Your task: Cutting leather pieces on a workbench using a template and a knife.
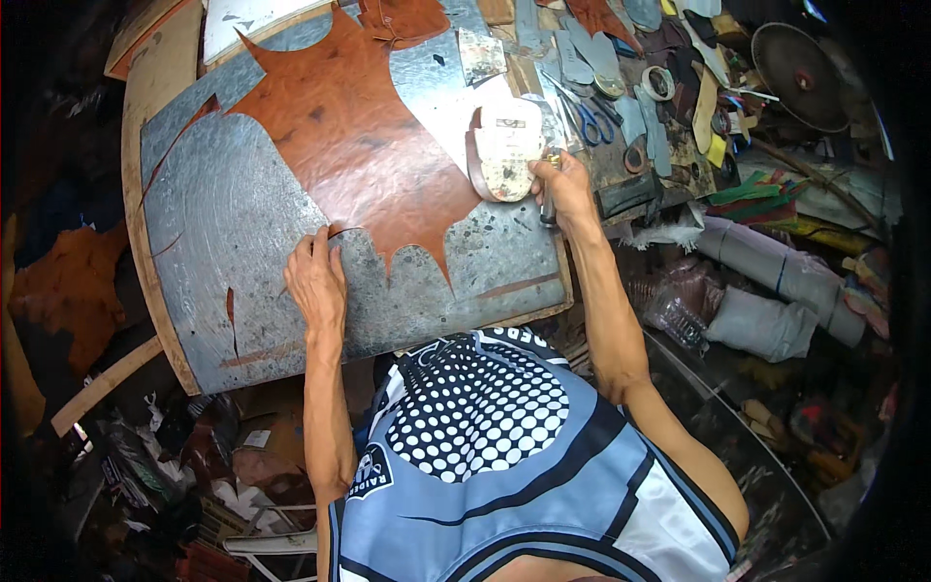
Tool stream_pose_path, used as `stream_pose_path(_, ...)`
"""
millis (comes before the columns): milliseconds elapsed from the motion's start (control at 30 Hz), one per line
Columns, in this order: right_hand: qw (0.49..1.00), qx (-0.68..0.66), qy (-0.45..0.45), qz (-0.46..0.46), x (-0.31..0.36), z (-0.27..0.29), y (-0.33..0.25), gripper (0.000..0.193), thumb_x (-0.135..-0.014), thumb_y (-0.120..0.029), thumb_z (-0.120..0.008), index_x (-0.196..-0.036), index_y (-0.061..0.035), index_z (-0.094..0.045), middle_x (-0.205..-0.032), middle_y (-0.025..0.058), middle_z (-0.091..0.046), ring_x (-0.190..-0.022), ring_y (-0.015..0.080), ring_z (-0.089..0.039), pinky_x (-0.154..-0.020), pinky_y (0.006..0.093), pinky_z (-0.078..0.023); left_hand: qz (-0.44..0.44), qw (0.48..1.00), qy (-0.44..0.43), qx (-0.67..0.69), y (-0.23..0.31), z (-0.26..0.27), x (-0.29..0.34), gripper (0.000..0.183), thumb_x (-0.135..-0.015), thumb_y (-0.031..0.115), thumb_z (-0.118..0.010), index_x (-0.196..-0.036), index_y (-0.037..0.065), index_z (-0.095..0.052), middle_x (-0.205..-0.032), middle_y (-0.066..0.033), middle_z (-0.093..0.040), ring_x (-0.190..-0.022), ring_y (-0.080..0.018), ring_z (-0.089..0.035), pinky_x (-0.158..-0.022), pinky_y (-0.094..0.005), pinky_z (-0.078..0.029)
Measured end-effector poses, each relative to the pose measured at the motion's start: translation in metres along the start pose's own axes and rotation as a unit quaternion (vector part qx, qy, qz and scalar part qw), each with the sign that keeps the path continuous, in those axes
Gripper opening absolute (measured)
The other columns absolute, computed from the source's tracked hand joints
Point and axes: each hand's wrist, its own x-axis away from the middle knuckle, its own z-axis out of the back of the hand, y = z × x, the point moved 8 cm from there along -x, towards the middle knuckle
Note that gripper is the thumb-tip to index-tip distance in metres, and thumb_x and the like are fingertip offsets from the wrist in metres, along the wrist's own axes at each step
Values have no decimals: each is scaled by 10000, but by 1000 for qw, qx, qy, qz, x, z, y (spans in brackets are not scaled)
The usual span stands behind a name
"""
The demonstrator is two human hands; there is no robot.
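A large brown leather hide (354, 126) with pointed, jagged edges lies on a grey metal-topped board (208, 242). My left hand (318, 276) rests on the board at the hide's near left edge, fingers stretched out and lying down, beside a thin curved leather edge. My right hand (565, 189) is closed around a small dark-handled tool (549, 209) at the board's right side; its tip is hidden. Next to that hand sits a stained, off-white rounded block (509, 150) with a brown side.
Narrow leather scraps (231, 315) lie on the board's left part. To the right are blue-handled scissors (593, 124), a tape roll (658, 83), several grey pattern pieces and a dark round disc (800, 78). Wrapped rolls (766, 257) and bags stand beyond the right edge.
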Motion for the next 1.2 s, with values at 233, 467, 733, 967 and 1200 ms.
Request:
stream_pose_path(233,999,-32,16,-28,-7,1,10,189,-863,-40,-609,-1034,6,-547,-792,85,-645,-503,123,-598,-387,251,-442,2,999,-22,-30,-13,-2,-14,281,-884,104,-637,-1156,38,-659,-1011,-161,-656,-954,-349,-603,-867,-451,-445)
stream_pose_path(467,992,-87,77,-58,4,-5,20,243,-880,-34,-580,-1111,14,-523,-888,124,-661,-543,169,-651,-383,268,-460,-48,999,-2,10,-19,-3,-14,206,-840,76,-635,-1032,5,-658,-952,-178,-648,-898,-354,-605,-825,-447,-454)
stream_pose_path(733,992,-80,83,-46,13,-8,24,294,-896,-59,-603,-1170,20,-529,-949,130,-661,-658,203,-701,-407,262,-500,-27,1000,5,4,-43,16,-1,165,-787,63,-662,-944,20,-639,-897,-141,-643,-874,-332,-596,-794,-439,-450)
stream_pose_path(967,988,-104,101,53,16,1,23,183,-891,-54,-626,-1046,-25,-533,-707,54,-596,-491,134,-566,-408,260,-465,-41,999,19,23,-79,38,26,142,-810,47,-649,-950,29,-649,-889,-140,-646,-857,-341,-597,-789,-436,-448)
stream_pose_path(1200,990,-94,75,73,14,-3,23,200,-908,-58,-605,-1077,-23,-504,-723,59,-590,-507,131,-561,-432,261,-471,-51,997,46,-24,-93,37,32,315,-831,90,-653,-1145,59,-652,-1181,-158,-613,-1149,-357,-546,-954,-472,-422)
